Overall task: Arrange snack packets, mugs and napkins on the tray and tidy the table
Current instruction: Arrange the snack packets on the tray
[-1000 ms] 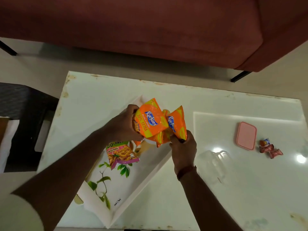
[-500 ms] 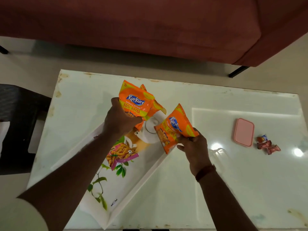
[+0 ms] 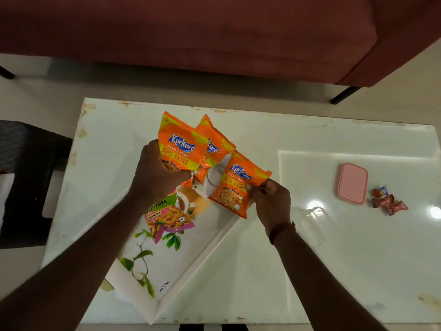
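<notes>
A white tray (image 3: 191, 266) printed with green leaves lies askew on the pale table. My left hand (image 3: 155, 175) grips two orange Kurkure packets (image 3: 183, 144) fanned above the tray's far corner. My right hand (image 3: 272, 199) pinches a third orange Kurkure packet (image 3: 235, 187) by its right edge, low over the tray's right rim. A green and pink snack packet (image 3: 167, 217) lies flat on the tray under my left wrist.
A pink lidded box (image 3: 352, 183) and a few small wrapped sweets (image 3: 387, 203) lie at the table's right. A clear plastic container (image 3: 315, 217) sits beside my right wrist. A red sofa (image 3: 214, 32) stands behind the table, a dark stool (image 3: 26, 182) at left.
The bunch of orange packets has been split: my left hand carried two up and left, my right hand drew one off to the right and lowered it toward the tray.
</notes>
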{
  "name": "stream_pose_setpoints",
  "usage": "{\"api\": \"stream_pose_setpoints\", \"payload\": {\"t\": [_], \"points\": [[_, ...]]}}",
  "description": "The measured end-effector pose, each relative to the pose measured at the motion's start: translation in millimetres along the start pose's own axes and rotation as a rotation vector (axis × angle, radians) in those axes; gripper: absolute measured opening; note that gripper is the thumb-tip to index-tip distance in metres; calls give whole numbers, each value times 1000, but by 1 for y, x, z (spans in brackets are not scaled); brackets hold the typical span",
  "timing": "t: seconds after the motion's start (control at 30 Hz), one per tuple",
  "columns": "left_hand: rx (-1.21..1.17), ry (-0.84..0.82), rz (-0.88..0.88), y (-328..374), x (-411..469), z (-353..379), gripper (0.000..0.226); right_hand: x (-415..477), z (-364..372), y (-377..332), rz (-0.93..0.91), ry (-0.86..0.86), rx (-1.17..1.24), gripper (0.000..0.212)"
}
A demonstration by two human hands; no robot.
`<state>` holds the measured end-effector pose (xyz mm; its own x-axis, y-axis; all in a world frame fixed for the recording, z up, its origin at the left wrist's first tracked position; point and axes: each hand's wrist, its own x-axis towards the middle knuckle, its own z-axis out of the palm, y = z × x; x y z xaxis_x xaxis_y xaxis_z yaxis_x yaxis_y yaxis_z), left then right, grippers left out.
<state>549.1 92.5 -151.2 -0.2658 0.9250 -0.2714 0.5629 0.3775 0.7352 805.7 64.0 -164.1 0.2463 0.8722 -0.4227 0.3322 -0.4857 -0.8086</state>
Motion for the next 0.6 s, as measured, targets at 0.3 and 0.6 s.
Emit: {"api": "stream_pose_setpoints", "payload": {"t": [0.3, 0.6], "points": [[405, -74, 75, -17, -1, 9, 105, -1, 15, 6, 47, 177, -3, 11], [618, 66, 260, -28, -7, 25, 100, -56, 25, -3, -530, 249, -506, 58]]}}
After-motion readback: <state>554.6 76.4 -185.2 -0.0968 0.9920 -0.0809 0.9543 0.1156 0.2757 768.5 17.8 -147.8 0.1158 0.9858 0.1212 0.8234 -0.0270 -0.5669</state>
